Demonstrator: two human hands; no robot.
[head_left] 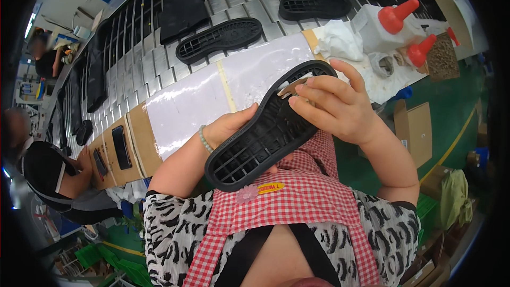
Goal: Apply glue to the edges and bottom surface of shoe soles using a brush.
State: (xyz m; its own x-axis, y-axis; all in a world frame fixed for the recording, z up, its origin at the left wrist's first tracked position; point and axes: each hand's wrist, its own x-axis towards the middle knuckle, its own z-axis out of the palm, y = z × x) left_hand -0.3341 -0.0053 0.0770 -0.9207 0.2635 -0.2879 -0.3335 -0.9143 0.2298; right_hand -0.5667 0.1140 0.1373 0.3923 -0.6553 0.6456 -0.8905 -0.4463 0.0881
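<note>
A black rubber shoe sole (255, 141) is tilted in front of my chest, its ribbed inner side facing up. My left hand (234, 125) grips its left edge, thumb on the rim and the other fingers mostly hidden underneath. My right hand (334, 101) is at the upper end of the sole, pinching a small flat tan piece (291, 89) against the inside near the rim. A whitish strip (289, 81) shows along that inner edge; whether it is glue or part of the piece, I cannot tell.
A plastic-covered work board (183, 109) lies before a slatted metal conveyor (151, 48). It carries another black sole (220, 40) and a farther sole (313, 7). Red-nozzled bottles (398, 17) and crumpled white paper (340, 40) stand right. A phone (121, 148) and a co-worker (56, 175) are left.
</note>
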